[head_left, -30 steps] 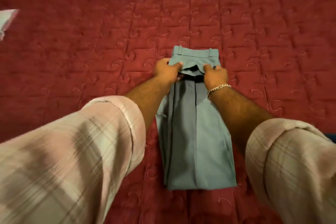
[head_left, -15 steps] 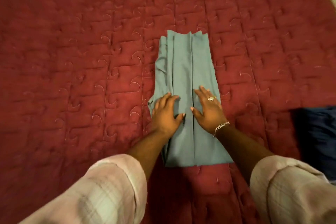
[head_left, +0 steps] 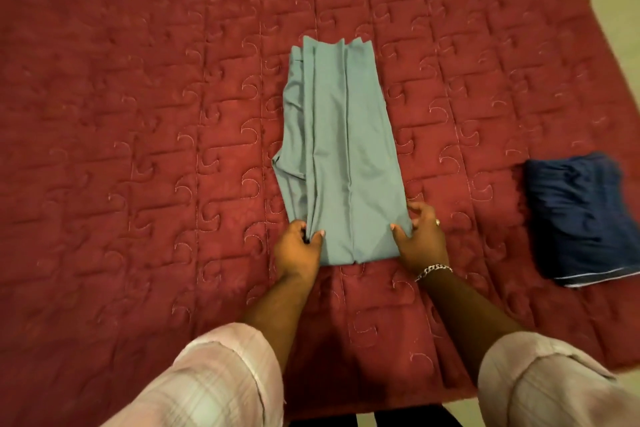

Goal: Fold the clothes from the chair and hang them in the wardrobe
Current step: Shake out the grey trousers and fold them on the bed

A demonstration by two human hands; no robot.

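Pinching the near end of one folded teal garment (head_left: pixel 341 156), two hands at work on a red quilted bedspread (head_left: pixel 138 149). Left hand (head_left: pixel 298 253) clamped on the garment's near left corner, thumb on top of the cloth and fingers curled round its edge. Right hand (head_left: pixel 420 239) clamped on the near right corner, thumb pressed onto the fabric, fingers curled at the side edge. One ring on a right-hand finger; one silver chain bracelet (head_left: pixel 433 270) at the right wrist. Two rolled-up sleeves (head_left: pixel 221 381) of pale pink plaid in the foreground, one per arm.

Teal garment laid flat as a long narrow strip near the middle of the bedspread, running away from the hands, with lengthwise creases and several layered edges fanned at its far end. Slight bulge of loose cloth along its left side, about halfway up.

One second garment, dark navy (head_left: pixel 585 218), folded into a compact block, well to the right of the teal one and apart from it, a thin pale stripe along its near edge. Both garments flat on the bedspread. Pale floor visible beyond the bedspread's right edge, past the navy block.
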